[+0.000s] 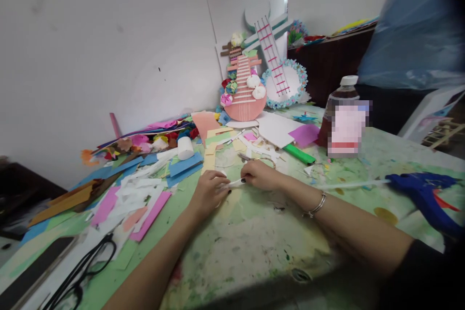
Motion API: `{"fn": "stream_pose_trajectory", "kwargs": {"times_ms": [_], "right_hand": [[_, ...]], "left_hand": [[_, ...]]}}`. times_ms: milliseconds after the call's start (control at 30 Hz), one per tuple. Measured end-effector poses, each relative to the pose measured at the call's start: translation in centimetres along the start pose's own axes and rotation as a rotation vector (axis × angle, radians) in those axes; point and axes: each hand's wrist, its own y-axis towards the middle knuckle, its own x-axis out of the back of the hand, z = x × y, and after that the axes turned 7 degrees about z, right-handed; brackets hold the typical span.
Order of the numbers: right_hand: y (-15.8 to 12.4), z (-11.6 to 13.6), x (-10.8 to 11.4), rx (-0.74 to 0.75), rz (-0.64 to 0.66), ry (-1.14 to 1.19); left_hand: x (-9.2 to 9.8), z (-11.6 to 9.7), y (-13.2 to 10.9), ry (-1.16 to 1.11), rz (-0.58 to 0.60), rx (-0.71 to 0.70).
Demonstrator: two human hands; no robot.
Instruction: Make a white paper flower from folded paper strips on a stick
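Between my two hands stretches a narrow white paper strip point(236, 183), low over the green, stained table. My left hand point(209, 191) pinches its left end between thumb and fingers. At the other end my right hand point(259, 176), wearing a bracelet on its wrist, is closed on the strip. Just behind the right hand lie scissors point(267, 160), partly covered by it. A pink paper lute point(244, 94) with paper flowers leans upright at the back, beside a white banjo-like paper instrument point(281, 72) edged in blue flowers.
A blue glue gun point(425, 193) lies at the right, near a bottle point(339, 97) of dark drink. Paper scraps point(134, 198), a white roll point(185, 148), eyeglasses point(87, 271) and a phone point(36, 271) are at the left. A green utility knife point(300, 154) lies behind my right arm.
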Motion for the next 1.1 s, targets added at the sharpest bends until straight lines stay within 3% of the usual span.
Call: {"fn": "stream_pose_trajectory", "kwargs": {"times_ms": [267,467,633,733,833,933,1000,1100], "right_hand": [[0.0,1.8,-0.9,0.083,0.009,-0.067],[0.6,2.5,-1.2,0.035,0.015,-0.196],[0.5,2.2,-0.8,0.005,0.004,-0.173],[0.4,1.6,-0.8,-0.044,-0.048,-0.040],[0.5,0.9,-0.8,-0.116,-0.111,0.303],[0.5,1.0,-0.4,-0.090,-0.167,0.640],[0.3,1.8,0.1,-0.025,-0.247,0.735],[-0.3,3.3,1.1,0.063,-0.426,0.663]], "left_hand": [[-0.9,0.0,-0.1,-0.064,-0.041,0.025],[-0.9,0.0,-0.2,-0.057,-0.067,0.010],[-1.0,0.4,-0.3,0.001,-0.079,0.083],[-0.8,0.8,-0.3,-0.047,-0.126,0.145],[-0.1,0.8,0.0,-0.318,-0.254,0.237],[1.0,-0.2,0.2,-0.699,-0.331,0.321],[1.8,-1.1,0.1,-0.969,-0.265,0.417],[2.5,-2.5,-0.1,-1.404,-0.137,0.516]]}}
